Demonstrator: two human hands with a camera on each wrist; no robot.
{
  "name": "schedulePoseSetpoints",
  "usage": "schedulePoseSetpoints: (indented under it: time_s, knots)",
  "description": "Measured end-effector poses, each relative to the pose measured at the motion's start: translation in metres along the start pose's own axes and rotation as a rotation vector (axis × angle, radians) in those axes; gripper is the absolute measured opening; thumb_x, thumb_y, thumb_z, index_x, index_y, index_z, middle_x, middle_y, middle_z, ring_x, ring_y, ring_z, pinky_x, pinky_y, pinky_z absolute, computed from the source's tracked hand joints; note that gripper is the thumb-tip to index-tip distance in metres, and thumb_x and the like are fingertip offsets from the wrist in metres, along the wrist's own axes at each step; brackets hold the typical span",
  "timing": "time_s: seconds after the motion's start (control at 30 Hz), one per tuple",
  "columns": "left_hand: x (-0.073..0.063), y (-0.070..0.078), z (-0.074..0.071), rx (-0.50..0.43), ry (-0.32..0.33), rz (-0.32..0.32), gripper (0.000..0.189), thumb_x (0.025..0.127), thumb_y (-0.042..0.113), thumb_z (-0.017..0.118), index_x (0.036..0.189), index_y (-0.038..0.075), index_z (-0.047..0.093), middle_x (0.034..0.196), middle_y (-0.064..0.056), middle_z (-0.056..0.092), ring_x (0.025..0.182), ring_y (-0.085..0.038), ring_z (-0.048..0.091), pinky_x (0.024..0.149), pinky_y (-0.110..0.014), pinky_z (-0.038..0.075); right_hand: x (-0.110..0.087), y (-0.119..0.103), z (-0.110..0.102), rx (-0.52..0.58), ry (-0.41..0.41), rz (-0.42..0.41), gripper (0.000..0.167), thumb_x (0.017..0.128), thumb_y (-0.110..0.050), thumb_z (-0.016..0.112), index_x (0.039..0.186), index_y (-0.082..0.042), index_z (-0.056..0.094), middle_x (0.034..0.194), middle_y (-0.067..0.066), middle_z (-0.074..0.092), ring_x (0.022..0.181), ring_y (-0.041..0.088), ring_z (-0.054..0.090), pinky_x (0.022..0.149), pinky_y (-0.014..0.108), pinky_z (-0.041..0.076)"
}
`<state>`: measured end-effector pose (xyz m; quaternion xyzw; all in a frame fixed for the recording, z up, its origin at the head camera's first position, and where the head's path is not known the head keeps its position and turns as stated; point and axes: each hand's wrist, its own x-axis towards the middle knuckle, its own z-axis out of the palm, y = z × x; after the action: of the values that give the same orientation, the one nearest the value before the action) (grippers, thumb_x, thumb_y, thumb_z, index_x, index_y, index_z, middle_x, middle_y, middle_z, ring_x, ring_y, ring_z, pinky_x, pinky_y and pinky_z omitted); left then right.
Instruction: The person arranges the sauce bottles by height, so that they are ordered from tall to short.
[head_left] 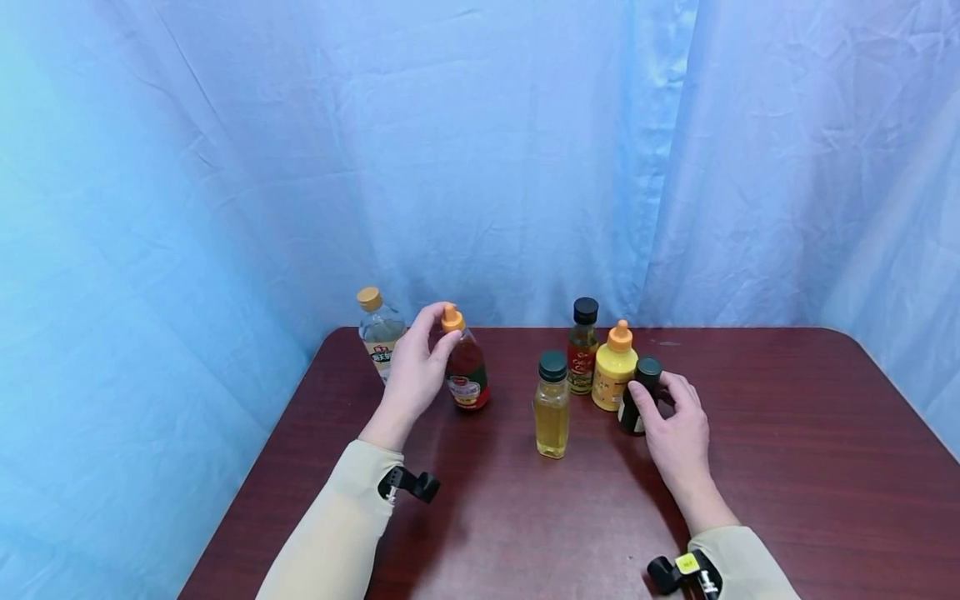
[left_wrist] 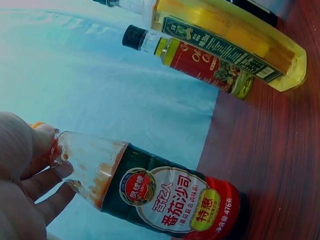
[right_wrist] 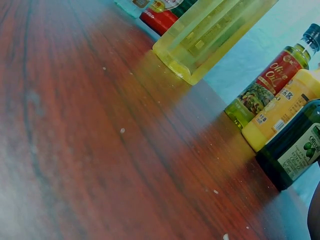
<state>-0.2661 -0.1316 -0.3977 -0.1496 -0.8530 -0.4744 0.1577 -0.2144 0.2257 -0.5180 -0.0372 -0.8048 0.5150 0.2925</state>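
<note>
Over there, the left hand (head_left: 420, 358) pinches the neck of an orange-capped, transparent ketchup bottle (head_left: 467, 379); the right hand (head_left: 681, 429) grips a dark-green bottle (head_left: 631, 413) from its right, both upright on the tabletop (head_left: 787, 433).

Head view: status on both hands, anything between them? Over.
Left hand gripping ketchup bottle by the neck. Right hand gripping dark bottle. Between them: square oil bottle, red-labelled oil bottle, yellow squeeze bottle.

Blue cloth (head_left: 480, 167) hangs behind a reddish (seemingly wooden) table (head_left: 810, 467).
</note>
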Motion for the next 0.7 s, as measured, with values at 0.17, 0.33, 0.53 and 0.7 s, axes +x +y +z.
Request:
schedulePoseSetpoints:
  time_s: [0.17, 0.33, 0.53, 0.7]
  knots:
    - [0.001, 0.000, -0.005, 0.031, 0.027, 0.024, 0.037, 0.111, 0.013, 0.067, 0.147, 0.012, 0.061, 0.133, -0.009, 0.071, 0.118, -0.023, 0.070, 0.097, -0.043, 0.061, 0.000, 0.001, 0.000, 0.001, -0.001, 0.002, 0.031, 0.106, -0.026, 0.080, 0.128, -0.006, 0.075, 0.122, 0.002, 0.068, 0.115, 0.001, 0.057, 0.099, 0.016, 0.049]
    - [0.004, 0.005, -0.007, 0.063, 0.036, 0.062, 0.035, 0.109, 0.009, 0.070, 0.143, 0.013, 0.067, 0.134, -0.006, 0.072, 0.121, -0.022, 0.069, 0.098, -0.042, 0.061, 0.000, 0.001, -0.001, 0.001, 0.002, -0.002, 0.030, 0.105, -0.025, 0.080, 0.128, -0.006, 0.076, 0.121, 0.000, 0.068, 0.115, 0.001, 0.057, 0.099, 0.014, 0.047]
    - [0.003, -0.001, 0.000, 0.081, 0.028, 0.032, 0.051, 0.107, 0.012, 0.076, 0.155, 0.015, 0.059, 0.145, -0.008, 0.068, 0.130, -0.024, 0.066, 0.106, -0.046, 0.058, 0.000, 0.003, -0.001, -0.003, 0.005, -0.003, 0.030, 0.105, -0.024, 0.080, 0.128, -0.006, 0.075, 0.121, 0.002, 0.068, 0.115, 0.002, 0.058, 0.099, 0.013, 0.047]
    - [-0.003, -0.013, 0.009, 0.051, 0.019, -0.065, 0.073, 0.103, 0.016, 0.082, 0.166, 0.019, 0.045, 0.150, -0.011, 0.064, 0.129, -0.029, 0.067, 0.105, -0.055, 0.057, 0.000, 0.002, 0.000, -0.012, 0.002, 0.006, 0.032, 0.106, -0.028, 0.079, 0.129, -0.007, 0.075, 0.123, 0.002, 0.068, 0.116, 0.003, 0.058, 0.099, 0.016, 0.049]
